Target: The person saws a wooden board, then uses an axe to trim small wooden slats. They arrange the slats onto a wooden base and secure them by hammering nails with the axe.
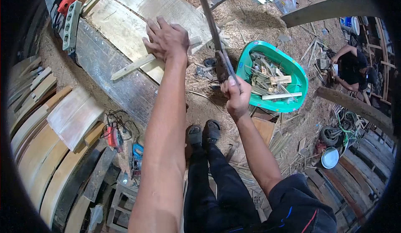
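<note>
My left hand (167, 39) reaches out and rests palm down on a thin wooden stick (133, 66), pressing it against a pale plank (121, 28) on a low work bench. My right hand (236, 95) is closed around the handle of a long dark blade (211, 20), a machete-like knife, raised and pointing away from me above the bench edge. Between the arms I see my legs in dark trousers and my sandalled feet (204, 132) on the sawdust floor.
A green plastic basin (292, 66) full of wood offcuts sits to the right of the blade. Curved wooden boards (46, 120) are stacked at left, with power tools (113, 135) and cables on the floor. Another person (353, 66) crouches at far right.
</note>
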Tool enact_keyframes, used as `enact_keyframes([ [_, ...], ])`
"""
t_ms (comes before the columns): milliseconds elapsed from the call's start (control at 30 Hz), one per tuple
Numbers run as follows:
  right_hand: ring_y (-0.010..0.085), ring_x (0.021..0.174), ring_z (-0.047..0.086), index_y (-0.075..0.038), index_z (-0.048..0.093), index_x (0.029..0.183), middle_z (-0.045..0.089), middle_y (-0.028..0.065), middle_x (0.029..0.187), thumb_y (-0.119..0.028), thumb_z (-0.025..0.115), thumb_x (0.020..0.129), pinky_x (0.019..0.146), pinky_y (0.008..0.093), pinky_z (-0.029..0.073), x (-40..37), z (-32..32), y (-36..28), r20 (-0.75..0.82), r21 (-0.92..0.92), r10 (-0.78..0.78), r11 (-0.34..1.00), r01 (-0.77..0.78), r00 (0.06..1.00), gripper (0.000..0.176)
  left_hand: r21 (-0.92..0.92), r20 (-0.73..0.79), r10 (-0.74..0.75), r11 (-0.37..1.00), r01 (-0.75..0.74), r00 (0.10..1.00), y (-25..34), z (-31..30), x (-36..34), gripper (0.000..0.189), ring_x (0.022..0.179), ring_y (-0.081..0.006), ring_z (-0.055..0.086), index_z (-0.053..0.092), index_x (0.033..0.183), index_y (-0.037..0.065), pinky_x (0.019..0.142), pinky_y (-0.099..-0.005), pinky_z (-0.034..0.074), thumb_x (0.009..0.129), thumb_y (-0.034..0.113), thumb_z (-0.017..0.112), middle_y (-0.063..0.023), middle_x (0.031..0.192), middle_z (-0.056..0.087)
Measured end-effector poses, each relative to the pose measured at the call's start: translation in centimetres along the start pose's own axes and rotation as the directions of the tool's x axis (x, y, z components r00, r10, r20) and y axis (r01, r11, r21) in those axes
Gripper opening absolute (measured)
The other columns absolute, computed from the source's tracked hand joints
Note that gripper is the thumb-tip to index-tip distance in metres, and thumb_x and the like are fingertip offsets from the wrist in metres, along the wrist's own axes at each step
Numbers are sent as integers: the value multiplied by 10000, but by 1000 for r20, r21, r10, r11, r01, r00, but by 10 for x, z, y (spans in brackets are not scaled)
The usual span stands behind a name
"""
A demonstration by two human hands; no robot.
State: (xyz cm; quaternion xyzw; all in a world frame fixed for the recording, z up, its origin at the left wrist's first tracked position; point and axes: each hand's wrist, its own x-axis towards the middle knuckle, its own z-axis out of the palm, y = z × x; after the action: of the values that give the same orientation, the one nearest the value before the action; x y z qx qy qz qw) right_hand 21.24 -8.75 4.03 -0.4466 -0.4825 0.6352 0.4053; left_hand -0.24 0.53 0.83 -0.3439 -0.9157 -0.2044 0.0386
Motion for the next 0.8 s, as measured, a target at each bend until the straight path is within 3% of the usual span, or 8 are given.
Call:
enact_keyframes([
  [100,58,573,383,-47,506,688,443,-42,618,-306,528,955,513,251,310,-23,-8,15,-14,-175,-15,984,12,1000,373,0,-32,14,1000,-14,999,0,4,1,508,1379,-325,353,505,1316,57,1124,-588,181,845,247,525,-213,1470,374],
  [233,82,578,424,-40,490,685,507,17,636,-297,506,970,537,249,312,-42,-8,38,-18,-237,40,971,-43,999,384,-12,-39,14,1000,-14,999,0,4,-1,505,1377,-330,353,498,1315,45,1124,-594,181,850,240,529,-217,1463,377],
  [567,76,564,383,-48,475,678,468,3,628,-237,493,975,532,244,289,-57,-8,42,-12,-164,31,986,-33,999,352,-23,-30,19,1000,-20,999,1,1,-1,476,1389,-333,335,501,1294,46,1120,-606,185,858,234,517,-230,1462,365],
  [800,69,540,385,-42,484,660,403,-26,567,-261,553,938,495,272,316,-54,-1,34,-34,-239,54,969,-60,998,360,-26,-53,13,1000,-14,999,-1,7,1,455,1387,-327,340,521,1273,55,1115,-606,197,851,226,526,-218,1462,375],
])
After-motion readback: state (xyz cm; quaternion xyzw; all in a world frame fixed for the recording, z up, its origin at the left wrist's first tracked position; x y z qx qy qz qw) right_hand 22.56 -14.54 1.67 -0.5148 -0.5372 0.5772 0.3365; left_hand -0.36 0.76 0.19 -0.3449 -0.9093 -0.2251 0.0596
